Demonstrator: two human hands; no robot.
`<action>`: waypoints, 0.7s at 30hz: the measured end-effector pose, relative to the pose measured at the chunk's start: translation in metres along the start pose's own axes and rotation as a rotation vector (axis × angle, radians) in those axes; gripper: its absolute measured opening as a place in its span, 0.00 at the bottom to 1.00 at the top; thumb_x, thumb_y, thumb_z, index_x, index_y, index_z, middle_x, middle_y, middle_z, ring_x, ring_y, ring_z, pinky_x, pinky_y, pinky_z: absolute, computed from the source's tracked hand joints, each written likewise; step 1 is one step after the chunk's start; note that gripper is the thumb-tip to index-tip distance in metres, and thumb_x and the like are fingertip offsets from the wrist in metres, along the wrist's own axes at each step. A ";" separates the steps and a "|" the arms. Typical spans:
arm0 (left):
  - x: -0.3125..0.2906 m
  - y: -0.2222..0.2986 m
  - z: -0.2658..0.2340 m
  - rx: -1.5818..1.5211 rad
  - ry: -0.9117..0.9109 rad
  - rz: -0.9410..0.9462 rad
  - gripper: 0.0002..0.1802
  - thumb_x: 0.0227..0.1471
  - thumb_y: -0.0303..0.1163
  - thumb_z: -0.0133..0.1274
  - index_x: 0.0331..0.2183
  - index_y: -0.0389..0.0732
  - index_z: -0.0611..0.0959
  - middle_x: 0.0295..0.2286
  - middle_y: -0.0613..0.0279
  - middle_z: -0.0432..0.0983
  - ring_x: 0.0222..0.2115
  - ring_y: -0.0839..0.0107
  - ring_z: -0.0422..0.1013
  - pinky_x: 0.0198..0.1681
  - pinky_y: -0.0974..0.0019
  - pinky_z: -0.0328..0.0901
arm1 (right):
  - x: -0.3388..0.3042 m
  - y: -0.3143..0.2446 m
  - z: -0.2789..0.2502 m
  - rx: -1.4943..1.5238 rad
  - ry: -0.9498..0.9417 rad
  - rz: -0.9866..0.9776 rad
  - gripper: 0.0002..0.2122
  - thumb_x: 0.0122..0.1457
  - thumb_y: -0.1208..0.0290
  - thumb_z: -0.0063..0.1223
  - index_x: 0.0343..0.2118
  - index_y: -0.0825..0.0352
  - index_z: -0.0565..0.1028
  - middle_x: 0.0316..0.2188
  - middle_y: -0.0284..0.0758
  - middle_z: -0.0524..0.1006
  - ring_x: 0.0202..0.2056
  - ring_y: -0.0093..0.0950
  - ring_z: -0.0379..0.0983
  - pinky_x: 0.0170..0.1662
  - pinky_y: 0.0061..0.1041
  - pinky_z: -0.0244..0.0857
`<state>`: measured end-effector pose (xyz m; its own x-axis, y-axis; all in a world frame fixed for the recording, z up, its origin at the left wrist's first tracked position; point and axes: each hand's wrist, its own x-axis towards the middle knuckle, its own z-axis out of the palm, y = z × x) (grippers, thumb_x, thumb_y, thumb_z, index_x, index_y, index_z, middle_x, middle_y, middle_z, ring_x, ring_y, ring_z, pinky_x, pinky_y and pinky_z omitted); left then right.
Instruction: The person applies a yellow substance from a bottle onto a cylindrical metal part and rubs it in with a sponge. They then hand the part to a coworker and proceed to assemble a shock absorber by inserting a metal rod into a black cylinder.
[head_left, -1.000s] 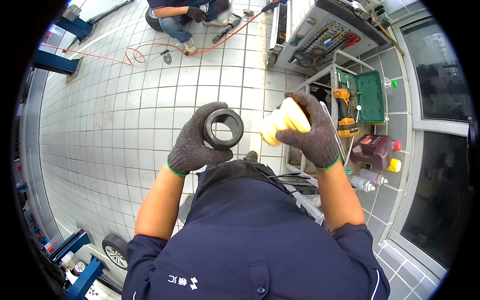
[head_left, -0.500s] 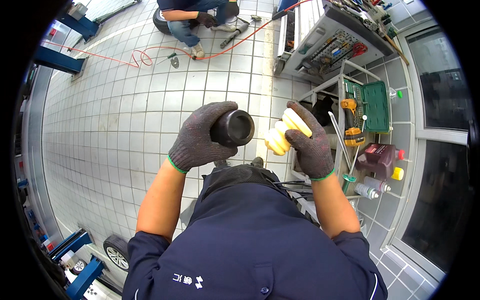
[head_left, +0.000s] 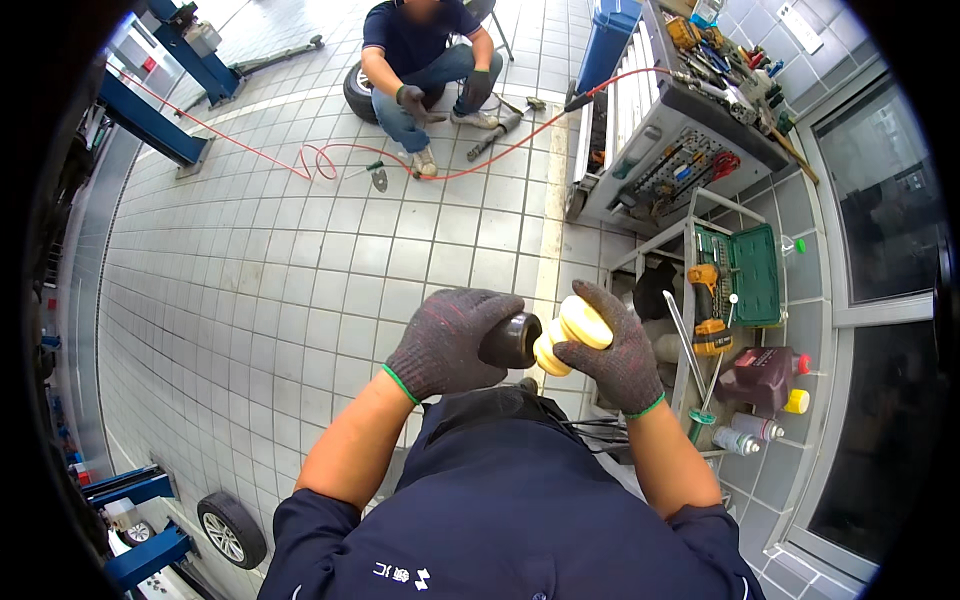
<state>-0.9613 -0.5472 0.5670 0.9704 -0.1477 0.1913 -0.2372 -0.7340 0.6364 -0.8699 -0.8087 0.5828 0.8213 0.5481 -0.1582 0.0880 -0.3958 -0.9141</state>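
My left hand [head_left: 452,343], in a dark knit glove with a green cuff, is closed round a black cylindrical sleeve [head_left: 511,342]. The sleeve's open-looking round end faces right. Gloved the same way, my right hand [head_left: 622,350] grips a pale yellow ribbed bump stop [head_left: 578,332], thumb below and fingers over the top. The bump stop's narrower end is right at the sleeve's round end; whether they touch I cannot tell. Both parts are held in front of my waist, above the tiled floor. My fingers hide part of each.
A co-worker [head_left: 425,75] sits on a tyre ahead, near a red air hose [head_left: 340,147]. To my right stand a tool cabinet [head_left: 655,150] and a cart with a cordless drill [head_left: 708,310], green socket case [head_left: 755,275], dark red jug [head_left: 760,378] and spray cans [head_left: 738,440]. Behind left lies a wheel [head_left: 232,530].
Both hands have come lower in view, and the sleeve and bump stop have moved close together. The sleeve has turned to face right. The co-worker's hand has opened and moved lower.
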 end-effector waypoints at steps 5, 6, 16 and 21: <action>0.004 0.011 0.005 0.018 -0.101 -0.089 0.46 0.27 0.34 0.77 0.55 0.43 0.83 0.44 0.52 0.86 0.45 0.48 0.83 0.51 0.48 0.77 | 0.001 0.007 -0.003 0.032 0.024 -0.020 0.43 0.53 0.58 0.81 0.69 0.70 0.71 0.59 0.46 0.81 0.60 0.35 0.79 0.65 0.36 0.72; 0.004 0.011 0.006 0.012 -0.112 -0.110 0.47 0.27 0.34 0.77 0.55 0.43 0.83 0.44 0.52 0.86 0.46 0.48 0.82 0.51 0.48 0.77 | 0.001 0.011 -0.003 0.050 0.045 -0.035 0.42 0.54 0.59 0.81 0.69 0.70 0.71 0.58 0.46 0.81 0.59 0.35 0.79 0.64 0.36 0.73; 0.000 -0.068 0.034 -0.496 0.170 -0.695 0.48 0.39 0.36 0.78 0.64 0.45 0.78 0.52 0.55 0.83 0.52 0.61 0.80 0.58 0.55 0.75 | 0.095 0.066 -0.012 0.074 0.126 0.107 0.45 0.51 0.63 0.78 0.70 0.70 0.64 0.62 0.47 0.74 0.62 0.37 0.75 0.66 0.35 0.70; 0.021 -0.150 0.017 -0.820 0.428 -0.719 0.46 0.44 0.29 0.75 0.64 0.40 0.76 0.52 0.56 0.82 0.52 0.62 0.79 0.57 0.54 0.75 | 0.191 0.072 0.006 0.079 0.088 0.060 0.45 0.50 0.64 0.78 0.70 0.68 0.65 0.59 0.46 0.78 0.59 0.37 0.78 0.64 0.36 0.72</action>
<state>-0.9046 -0.4518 0.4627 0.8356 0.4772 -0.2721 0.2491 0.1123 0.9619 -0.7106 -0.7281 0.4843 0.8703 0.4573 -0.1829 -0.0041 -0.3647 -0.9311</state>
